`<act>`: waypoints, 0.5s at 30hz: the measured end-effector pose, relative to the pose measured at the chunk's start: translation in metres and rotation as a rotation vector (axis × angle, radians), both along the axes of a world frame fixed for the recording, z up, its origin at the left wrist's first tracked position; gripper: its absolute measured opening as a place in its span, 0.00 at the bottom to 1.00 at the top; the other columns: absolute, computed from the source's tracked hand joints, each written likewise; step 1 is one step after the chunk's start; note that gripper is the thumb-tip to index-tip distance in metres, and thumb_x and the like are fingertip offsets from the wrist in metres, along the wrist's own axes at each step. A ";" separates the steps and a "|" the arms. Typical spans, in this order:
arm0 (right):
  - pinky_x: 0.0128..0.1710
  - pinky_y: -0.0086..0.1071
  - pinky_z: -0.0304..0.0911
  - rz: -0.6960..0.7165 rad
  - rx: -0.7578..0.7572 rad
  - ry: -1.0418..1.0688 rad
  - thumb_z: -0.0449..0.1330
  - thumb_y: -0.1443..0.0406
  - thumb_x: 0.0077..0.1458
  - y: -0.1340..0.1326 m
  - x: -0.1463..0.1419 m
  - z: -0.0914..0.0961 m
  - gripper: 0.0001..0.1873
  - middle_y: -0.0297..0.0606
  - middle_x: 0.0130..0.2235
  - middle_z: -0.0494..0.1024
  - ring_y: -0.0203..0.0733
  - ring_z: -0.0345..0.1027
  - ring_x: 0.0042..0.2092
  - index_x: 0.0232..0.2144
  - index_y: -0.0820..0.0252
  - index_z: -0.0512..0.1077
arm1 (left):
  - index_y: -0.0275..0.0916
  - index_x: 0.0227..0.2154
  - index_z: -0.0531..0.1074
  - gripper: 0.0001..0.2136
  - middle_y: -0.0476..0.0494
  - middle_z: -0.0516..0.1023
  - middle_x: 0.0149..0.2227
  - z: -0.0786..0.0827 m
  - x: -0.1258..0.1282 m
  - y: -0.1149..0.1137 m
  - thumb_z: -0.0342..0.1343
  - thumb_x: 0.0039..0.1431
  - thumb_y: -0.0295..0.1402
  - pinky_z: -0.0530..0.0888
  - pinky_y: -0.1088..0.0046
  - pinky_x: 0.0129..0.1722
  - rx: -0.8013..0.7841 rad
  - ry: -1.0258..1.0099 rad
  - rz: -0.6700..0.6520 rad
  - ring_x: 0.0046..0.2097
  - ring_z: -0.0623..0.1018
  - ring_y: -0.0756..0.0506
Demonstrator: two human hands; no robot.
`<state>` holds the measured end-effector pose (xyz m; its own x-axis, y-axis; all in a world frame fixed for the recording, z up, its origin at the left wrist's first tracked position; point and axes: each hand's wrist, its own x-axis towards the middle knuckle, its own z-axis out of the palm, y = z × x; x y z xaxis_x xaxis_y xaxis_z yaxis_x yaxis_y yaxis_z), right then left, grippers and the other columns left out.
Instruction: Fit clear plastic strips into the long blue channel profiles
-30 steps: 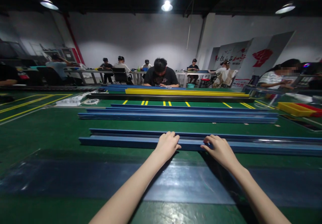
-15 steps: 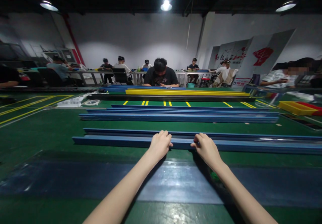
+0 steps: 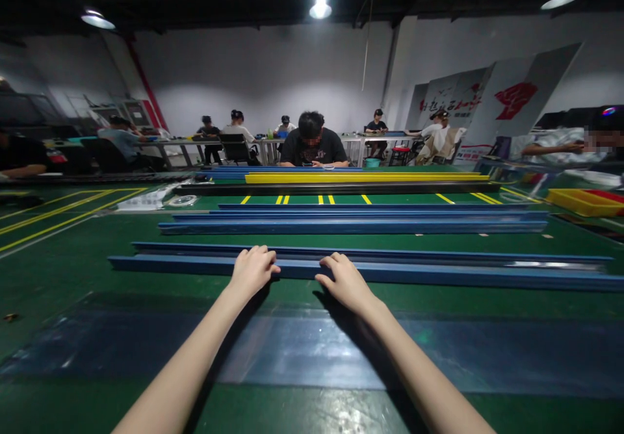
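A long blue channel-shaped rail (image 3: 429, 272) lies across the green table in front of me. My left hand (image 3: 253, 269) is closed over its front wall, left of the middle, with the fingertips inside the channel. A short way to the right, my right hand (image 3: 347, 280) has its thumb in front of the same wall and its fingers over the top edge, in a looser grip. Part of each grip is hidden. Nearer to me, a flat sheet of clear plastic film (image 3: 302, 346) lies under my forearms.
Beyond the rail lie more blue rails (image 3: 351, 227), a black rail (image 3: 341, 189) and a yellow rail (image 3: 365, 178). Yellow and red trays (image 3: 582, 203) stand at the right. A person (image 3: 312, 145) sits across the table, and others sit farther back.
The blue rail under my hands has shifted left and slightly away. Both hands have moved left with it, and the right thumb and finger are a little farther apart.
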<state>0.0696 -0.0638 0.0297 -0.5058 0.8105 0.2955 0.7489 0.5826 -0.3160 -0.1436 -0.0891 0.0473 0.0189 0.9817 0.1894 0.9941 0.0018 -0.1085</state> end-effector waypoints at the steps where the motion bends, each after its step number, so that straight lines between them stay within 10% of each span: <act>1: 0.43 0.32 0.56 0.037 -0.024 0.027 0.55 0.62 0.53 0.001 0.005 0.001 0.12 0.40 0.41 0.71 0.41 0.62 0.45 0.41 0.59 0.67 | 0.40 0.29 0.70 0.07 0.46 0.73 0.35 0.000 -0.002 0.000 0.50 0.56 0.36 0.60 0.71 0.35 0.003 0.006 0.012 0.42 0.71 0.44; 9: 0.44 0.34 0.57 -0.147 -0.017 0.026 0.54 0.65 0.52 0.022 0.097 -0.004 0.10 0.43 0.41 0.71 0.43 0.63 0.45 0.38 0.62 0.68 | 0.37 0.35 0.69 0.10 0.39 0.72 0.40 0.003 0.027 -0.007 0.45 0.55 0.23 0.61 0.67 0.38 0.022 0.119 -0.011 0.44 0.70 0.41; 15: 0.40 0.33 0.58 -0.240 0.026 0.039 0.55 0.61 0.51 0.026 0.145 -0.007 0.07 0.38 0.36 0.71 0.42 0.65 0.41 0.31 0.59 0.68 | 0.39 0.34 0.69 0.06 0.43 0.72 0.40 0.000 0.073 0.005 0.51 0.56 0.35 0.62 0.68 0.39 0.005 -0.036 -0.155 0.44 0.69 0.42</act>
<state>0.2145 -0.0377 0.0230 -0.2871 0.8979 0.3338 0.8545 0.3975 -0.3343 -0.0709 -0.0836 0.0470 0.1637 0.9665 0.1979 0.9857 -0.1519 -0.0735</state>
